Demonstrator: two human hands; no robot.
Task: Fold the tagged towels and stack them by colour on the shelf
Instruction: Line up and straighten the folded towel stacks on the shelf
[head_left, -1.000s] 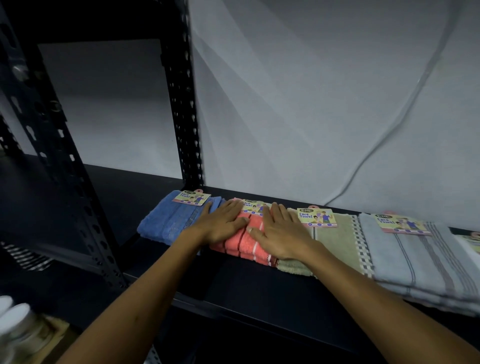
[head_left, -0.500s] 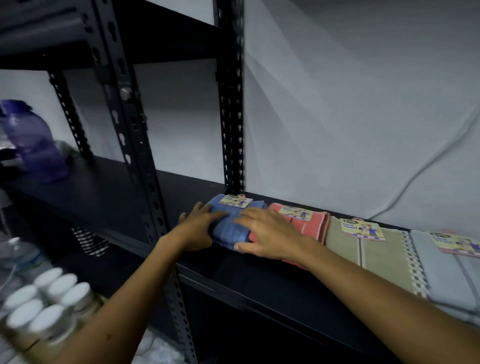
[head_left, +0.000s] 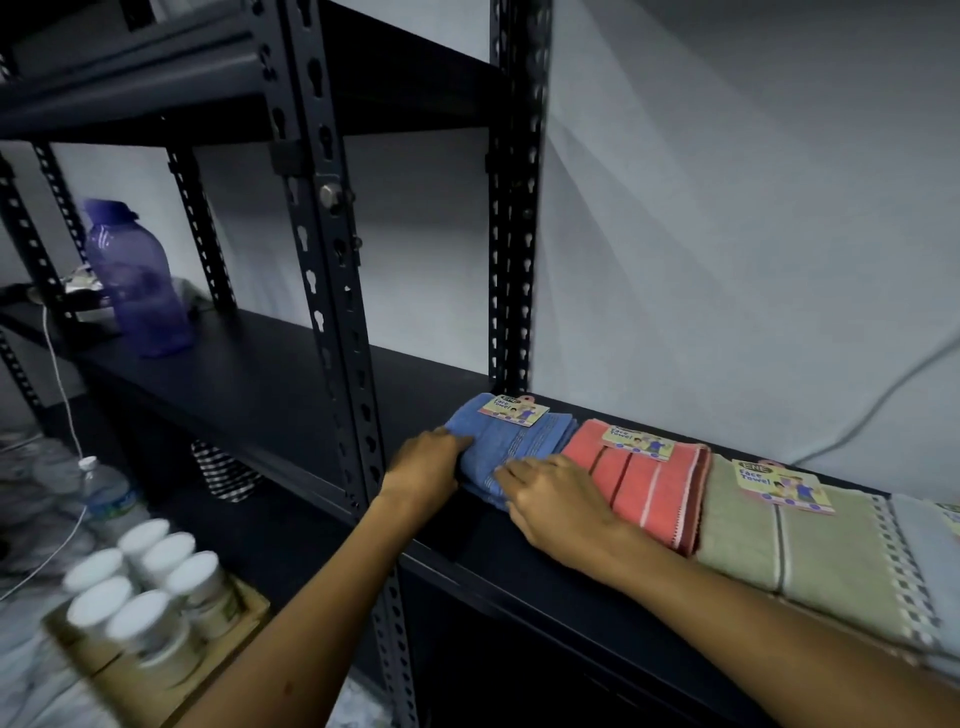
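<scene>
Since a second ago both hands have shifted leftward along the row, off the coral towel and onto the blue towel at the row's left end. The dark metal shelf carries the folded towels side by side: blue, coral, olive-green towel, and a pale grey towel cut off by the frame edge, each with a card tag at its back edge. The left hand grasps the blue towel's left edge, fingers curled against it. The right hand lies flat on its front right corner, fingers extended, gripping nothing. Judgement: the stacks are placed; this is final squaring of the blue pile.
</scene>
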